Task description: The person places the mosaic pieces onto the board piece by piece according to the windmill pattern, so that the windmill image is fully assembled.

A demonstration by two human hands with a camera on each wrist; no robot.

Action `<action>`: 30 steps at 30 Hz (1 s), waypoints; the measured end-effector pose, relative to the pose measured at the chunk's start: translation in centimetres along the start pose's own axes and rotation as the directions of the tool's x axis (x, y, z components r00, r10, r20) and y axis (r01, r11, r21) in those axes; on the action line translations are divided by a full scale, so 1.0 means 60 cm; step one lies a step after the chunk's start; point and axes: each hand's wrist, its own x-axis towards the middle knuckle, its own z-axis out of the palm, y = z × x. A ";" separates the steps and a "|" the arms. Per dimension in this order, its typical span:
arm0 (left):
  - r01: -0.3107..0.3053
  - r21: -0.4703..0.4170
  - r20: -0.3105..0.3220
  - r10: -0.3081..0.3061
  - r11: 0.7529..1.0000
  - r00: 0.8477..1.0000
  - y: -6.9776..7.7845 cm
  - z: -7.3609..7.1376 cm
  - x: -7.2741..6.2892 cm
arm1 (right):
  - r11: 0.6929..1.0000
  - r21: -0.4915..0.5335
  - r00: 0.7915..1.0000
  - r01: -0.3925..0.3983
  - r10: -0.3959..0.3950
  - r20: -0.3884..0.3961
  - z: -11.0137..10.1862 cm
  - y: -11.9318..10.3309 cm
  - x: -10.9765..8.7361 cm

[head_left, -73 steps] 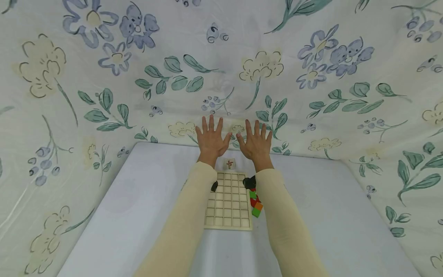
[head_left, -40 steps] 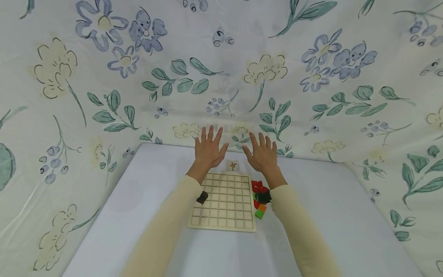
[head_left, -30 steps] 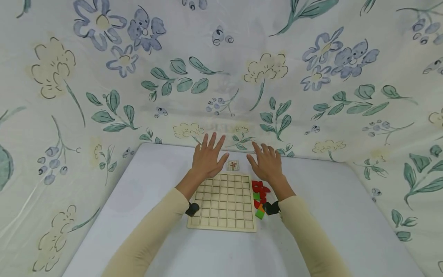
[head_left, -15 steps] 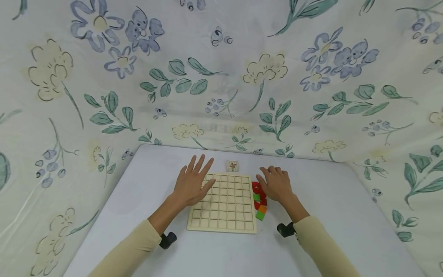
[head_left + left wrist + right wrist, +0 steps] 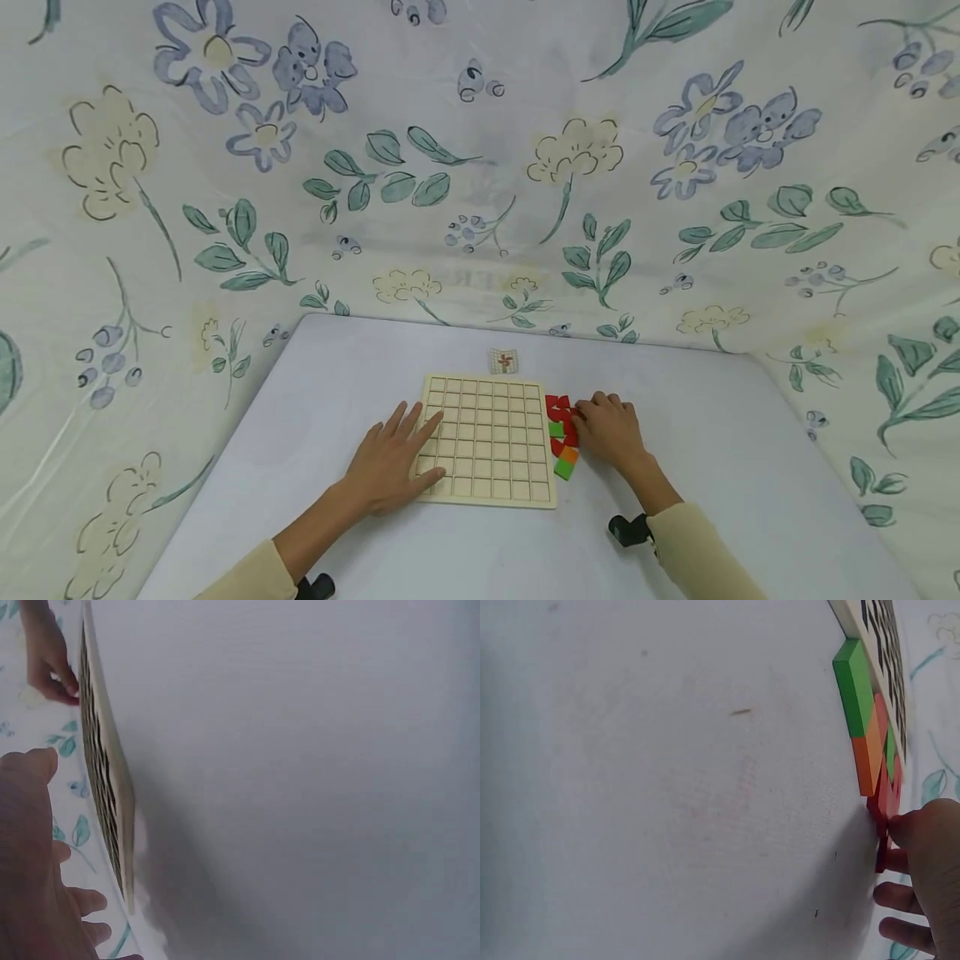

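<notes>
A pale wooden grid board (image 5: 487, 442) lies flat on the white table. My left hand (image 5: 390, 462) is spread at its left side, fingers straight, the fingertips and thumb overlapping the edge squares. Along the board's right side lies a small cluster of red blocks (image 5: 557, 402), a green block (image 5: 563, 469) and an orange block (image 5: 569, 454). My right hand (image 5: 611, 429) reaches into this cluster from the right. In the right wrist view its thumb and forefinger pinch a red block (image 5: 883, 796) at the cluster's far end; fingers partly hide it.
Behind the board lies a small gridded card (image 5: 504, 361) with a reddish pattern. A floral cloth (image 5: 480, 208) stands as a backdrop behind the table (image 5: 712, 433) and along its sides. Black wrist cameras (image 5: 628, 531) sit near the sleeves.
Both hands, first raised with spread fingers beyond the board, have drawn back and down. The left has come to the board's left edge, the right to the red blocks, its fingers now curled.
</notes>
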 end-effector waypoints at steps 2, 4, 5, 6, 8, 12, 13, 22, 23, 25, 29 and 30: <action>-0.001 -0.010 0.014 0.002 1.000 1.000 -0.001 0.005 -0.017 | 1.000 0.013 1.000 -0.002 0.002 -0.009 0.000 -0.002 -0.003; -0.002 -0.023 0.029 0.002 1.000 1.000 -0.001 0.010 -0.032 | 1.000 0.023 1.000 -0.009 0.009 -0.013 0.000 -0.003 -0.005; -0.003 -0.027 0.034 0.004 1.000 0.999 -0.001 0.012 -0.039 | 0.999 0.030 1.000 -0.015 0.016 -0.013 0.000 -0.004 -0.005; -0.006 -0.030 0.037 0.007 1.000 0.999 -0.002 0.014 -0.045 | 0.999 0.037 1.000 -0.023 0.023 -0.013 0.000 -0.005 -0.006; -0.013 -0.033 0.035 0.014 0.999 0.999 -0.003 0.018 -0.054 | 0.998 0.050 0.999 -0.040 0.041 -0.016 0.001 -0.007 -0.006; -0.031 -0.028 0.024 0.032 0.999 0.999 -0.005 0.022 -0.062 | 0.990 0.099 0.995 -0.097 0.099 -0.015 0.003 -0.010 -0.005; -0.035 -0.027 0.022 0.035 0.999 0.999 -0.006 0.023 -0.063 | 0.986 0.119 0.993 -0.115 0.117 -0.013 0.002 -0.010 -0.004; -0.024 -0.033 0.004 0.024 0.999 1.000 -0.007 0.027 -0.067 | 0.934 0.296 0.979 -0.203 0.202 0.033 -0.003 -0.011 0.004; -0.023 -0.037 0.003 0.023 0.999 1.000 -0.007 0.026 -0.067 | 0.928 0.311 0.979 -0.203 0.202 0.036 -0.004 -0.011 0.005; -0.021 -0.045 0.009 0.021 0.999 1.000 -0.006 0.024 -0.068 | 0.915 0.352 0.980 -0.194 0.196 0.031 -0.006 -0.011 0.007; -0.011 -0.050 0.036 0.013 0.999 0.999 -0.005 0.021 -0.068 | 0.869 0.472 0.986 -0.147 0.168 -0.002 -0.012 -0.017 0.012; -0.010 -0.053 0.039 0.012 0.999 0.999 -0.005 0.021 -0.068 | 0.854 0.502 0.987 -0.136 0.162 -0.008 -0.014 -0.020 0.013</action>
